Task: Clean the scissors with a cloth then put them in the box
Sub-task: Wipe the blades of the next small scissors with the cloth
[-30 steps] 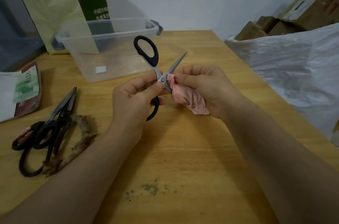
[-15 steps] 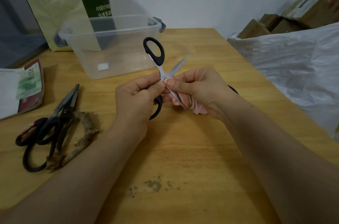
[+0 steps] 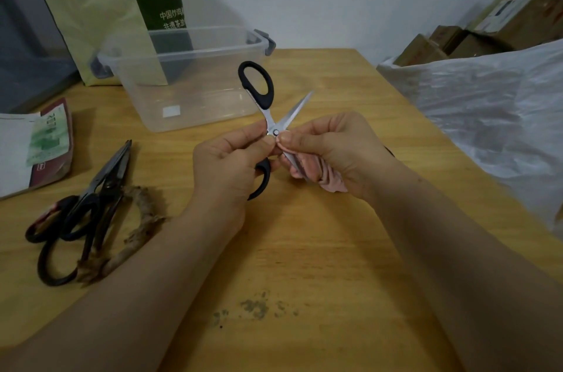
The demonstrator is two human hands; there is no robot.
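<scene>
Black-handled scissors (image 3: 259, 88) are spread open above the wooden table (image 3: 304, 249), one handle loop up, one blade pointing up right. My left hand (image 3: 225, 164) grips them at the pivot and lower handle. My right hand (image 3: 332, 149) holds a pink cloth (image 3: 330, 181) wrapped round the lower blade, thumb pressed near the pivot. A clear plastic box (image 3: 182, 79) stands open behind the hands, with nothing visible in it.
Several dark old scissors (image 3: 88, 204) lie at the left beside a frayed rope piece (image 3: 134, 234). A packet and papers (image 3: 39, 146) sit at the left edge. A white plastic sheet (image 3: 493, 115) and cardboard boxes (image 3: 502, 27) crowd the right. A green bag (image 3: 100, 5) leans behind the box.
My right hand slid the cloth along the lower blade toward the pivot, then stayed there. The scissors shifted slightly right and up in view; their blades stay spread.
</scene>
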